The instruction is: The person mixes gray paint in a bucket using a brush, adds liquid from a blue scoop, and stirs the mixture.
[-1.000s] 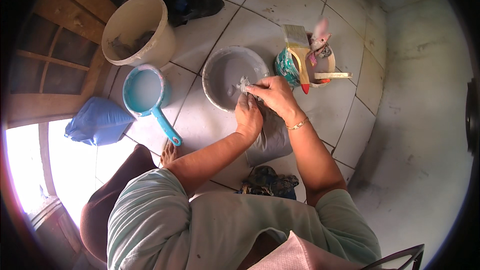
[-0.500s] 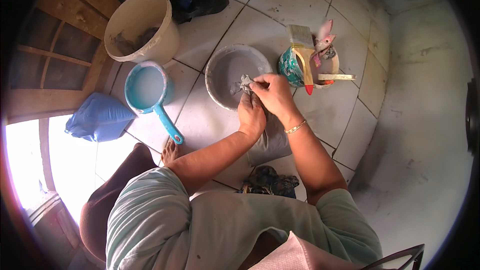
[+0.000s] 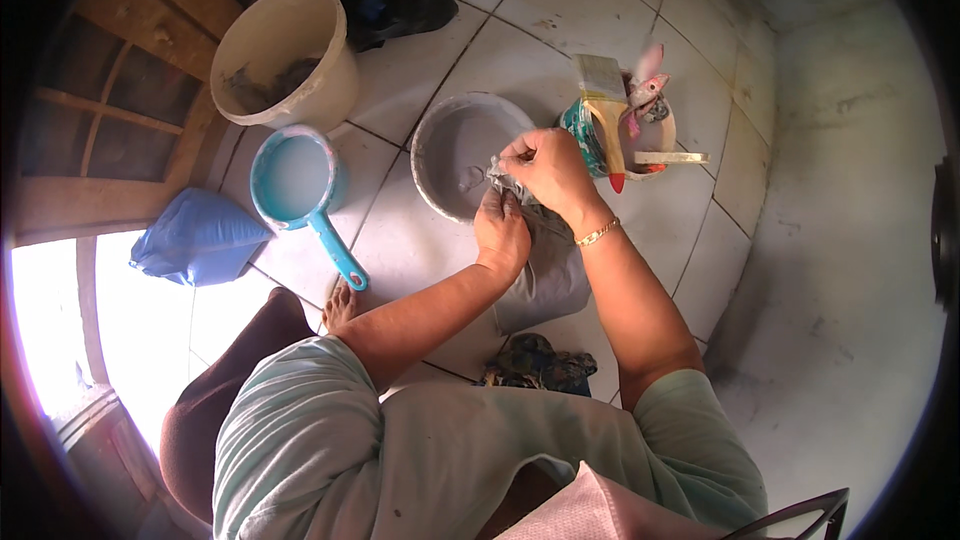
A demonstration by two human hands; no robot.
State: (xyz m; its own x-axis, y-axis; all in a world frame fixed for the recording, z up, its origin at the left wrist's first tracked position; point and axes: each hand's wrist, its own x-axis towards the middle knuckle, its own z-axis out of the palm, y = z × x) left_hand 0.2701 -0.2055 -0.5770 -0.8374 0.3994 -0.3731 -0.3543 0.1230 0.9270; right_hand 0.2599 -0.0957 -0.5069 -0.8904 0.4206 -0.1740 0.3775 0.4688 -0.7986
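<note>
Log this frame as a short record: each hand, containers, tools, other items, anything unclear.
Left hand: pinching the bunched neck of a grey bag
Right hand: fingertips at the bag's bunched top
Containers: grey basin just beyond the hands; blue dipper and beige bucket to the left; green-and-white tub to the right
Tools: wide brush across the tub
Other: blue bag, far left
Unclear: right hand's exact grip
</note>
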